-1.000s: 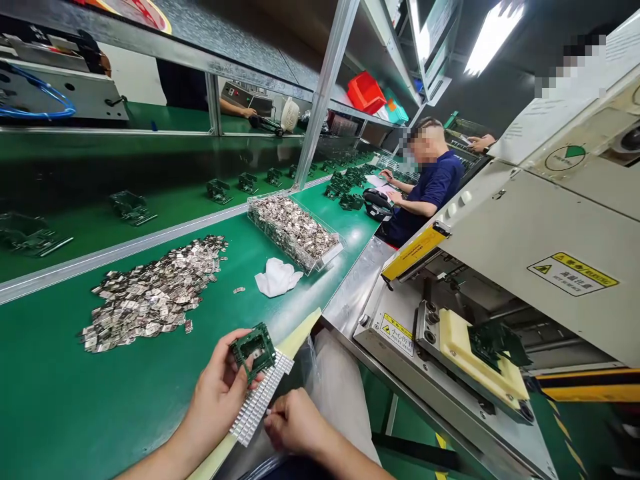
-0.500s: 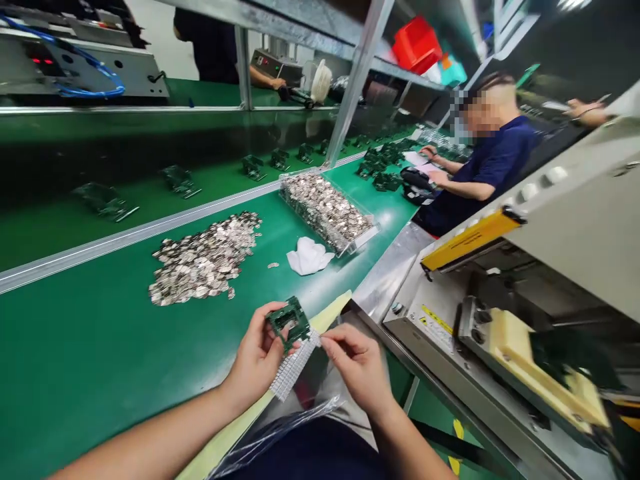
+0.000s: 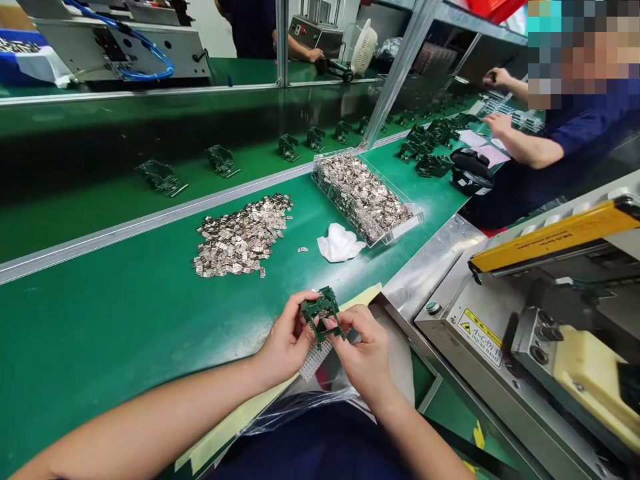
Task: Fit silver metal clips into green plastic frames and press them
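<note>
At far left, a blue bin (image 3: 13, 75) holds small parts, and a loose pile of metal pieces (image 3: 240, 240) lies on the table. The left hand (image 3: 280, 347) curls partly closed around the near-left side of the green frame (image 3: 314, 311), which sits between both hands (squarish, no clear long axis). The right hand (image 3: 367, 357) touches its right side, fingertips nearly closed; any small piece there is hidden. Beyond, a clear box (image 3: 406, 228) brims with metal pieces.
</note>
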`<act>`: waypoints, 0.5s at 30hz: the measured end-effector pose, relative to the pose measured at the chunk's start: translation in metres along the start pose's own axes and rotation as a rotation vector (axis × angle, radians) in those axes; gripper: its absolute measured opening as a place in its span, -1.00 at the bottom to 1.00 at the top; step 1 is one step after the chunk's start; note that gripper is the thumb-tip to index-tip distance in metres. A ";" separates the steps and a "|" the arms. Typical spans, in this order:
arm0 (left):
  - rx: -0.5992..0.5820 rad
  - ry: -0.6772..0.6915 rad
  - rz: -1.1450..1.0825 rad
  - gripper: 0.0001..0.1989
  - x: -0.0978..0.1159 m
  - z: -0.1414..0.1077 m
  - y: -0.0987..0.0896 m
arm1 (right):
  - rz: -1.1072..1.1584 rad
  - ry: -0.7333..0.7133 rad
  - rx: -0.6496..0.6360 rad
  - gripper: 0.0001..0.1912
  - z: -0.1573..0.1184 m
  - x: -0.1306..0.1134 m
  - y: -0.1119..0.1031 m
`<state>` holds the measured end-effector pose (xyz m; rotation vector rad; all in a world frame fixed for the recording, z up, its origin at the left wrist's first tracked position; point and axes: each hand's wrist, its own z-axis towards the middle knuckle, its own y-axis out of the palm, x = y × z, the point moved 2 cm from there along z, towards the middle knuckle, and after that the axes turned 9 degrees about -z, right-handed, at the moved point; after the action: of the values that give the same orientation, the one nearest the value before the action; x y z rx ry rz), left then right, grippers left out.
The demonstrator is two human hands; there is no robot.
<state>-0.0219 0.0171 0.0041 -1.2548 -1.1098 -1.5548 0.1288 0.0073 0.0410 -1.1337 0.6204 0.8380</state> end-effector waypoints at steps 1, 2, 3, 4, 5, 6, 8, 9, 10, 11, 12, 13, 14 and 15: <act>-0.003 0.006 0.014 -0.65 0.000 0.000 0.000 | -0.016 -0.002 0.010 -0.91 0.000 -0.001 0.001; -0.006 0.013 0.031 -0.65 0.001 -0.001 0.000 | -0.031 -0.003 0.018 -0.90 0.000 -0.001 0.002; -0.010 0.023 0.048 -0.65 0.001 -0.001 0.000 | -0.043 -0.005 0.026 -0.89 0.000 -0.002 0.003; -0.013 0.032 0.062 -0.65 0.001 -0.002 0.000 | -0.054 -0.007 0.033 -0.87 0.000 -0.003 0.004; -0.017 0.041 0.074 -0.65 0.002 -0.002 0.000 | -0.062 -0.010 0.039 -0.86 0.000 -0.003 0.004; -0.022 0.045 0.081 -0.66 0.002 -0.002 0.000 | -0.068 -0.014 0.044 -0.86 0.000 -0.004 0.004; -0.025 0.048 0.085 -0.66 0.003 -0.003 0.000 | -0.082 -0.028 0.049 -0.84 -0.001 -0.005 0.005; -0.025 0.045 0.085 -0.66 0.002 -0.003 0.001 | -0.094 -0.036 0.049 -0.82 -0.001 -0.005 0.005; -0.023 0.040 0.084 -0.66 0.002 -0.003 0.001 | -0.109 -0.045 0.047 -0.81 -0.001 -0.005 0.006; -0.020 0.037 0.084 -0.66 0.002 -0.003 0.001 | -0.127 -0.054 0.045 -0.79 -0.002 -0.005 0.006; -0.015 0.034 0.085 -0.66 0.002 -0.003 0.001 | -0.148 -0.063 0.045 -0.78 -0.002 -0.005 0.006; -0.010 0.033 0.088 -0.66 0.002 -0.003 0.001 | -0.170 -0.071 0.046 -0.77 -0.003 -0.005 0.007; -0.008 0.034 0.092 -0.66 0.002 -0.003 0.001 | -0.191 -0.079 0.047 -0.76 -0.003 -0.005 0.007; -0.007 0.039 0.096 -0.67 0.002 -0.003 0.001 | -0.208 -0.088 0.054 -0.77 -0.004 -0.004 0.008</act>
<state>-0.0220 0.0139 0.0062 -1.2591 -1.0057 -1.5058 0.1196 0.0041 0.0391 -1.0859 0.4411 0.6848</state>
